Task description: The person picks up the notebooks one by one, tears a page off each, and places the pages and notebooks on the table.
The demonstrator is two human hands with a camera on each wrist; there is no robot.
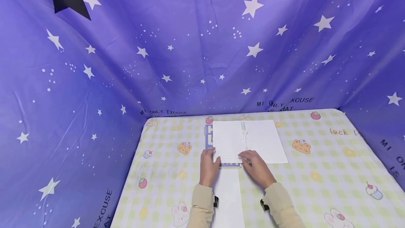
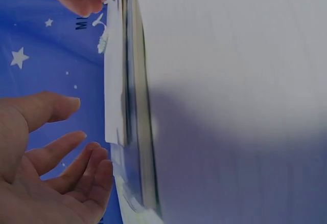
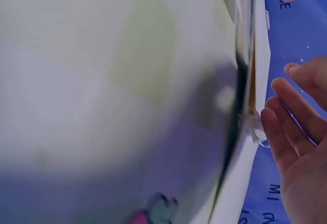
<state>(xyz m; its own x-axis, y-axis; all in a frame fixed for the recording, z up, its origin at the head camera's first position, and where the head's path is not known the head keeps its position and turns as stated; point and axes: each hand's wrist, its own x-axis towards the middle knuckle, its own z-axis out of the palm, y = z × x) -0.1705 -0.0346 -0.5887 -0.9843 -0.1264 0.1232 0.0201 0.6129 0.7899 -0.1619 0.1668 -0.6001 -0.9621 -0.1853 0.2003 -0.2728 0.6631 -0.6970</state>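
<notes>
An open spiral notebook (image 1: 229, 140) with lined white pages lies on a blue book (image 1: 209, 138) with large white letters, whose left and front edges stick out. My left hand (image 1: 209, 167) is at the notebook's front left corner. In the left wrist view the left hand (image 2: 66, 168) has loosely bent fingers beside the stack's edge, with nothing gripped. My right hand (image 1: 257, 168) lies over the front edge near the spiral binding (image 1: 243, 129). Nearly straight fingers of the right hand (image 3: 301, 147) rest their tips at the page in the right wrist view.
A long white sheet (image 1: 228, 192) runs from beneath the stack toward the front, between my forearms. The table has a green checked cloth (image 1: 171, 185) with printed animals and cakes. Purple star-printed curtains (image 1: 190, 55) enclose the back and sides.
</notes>
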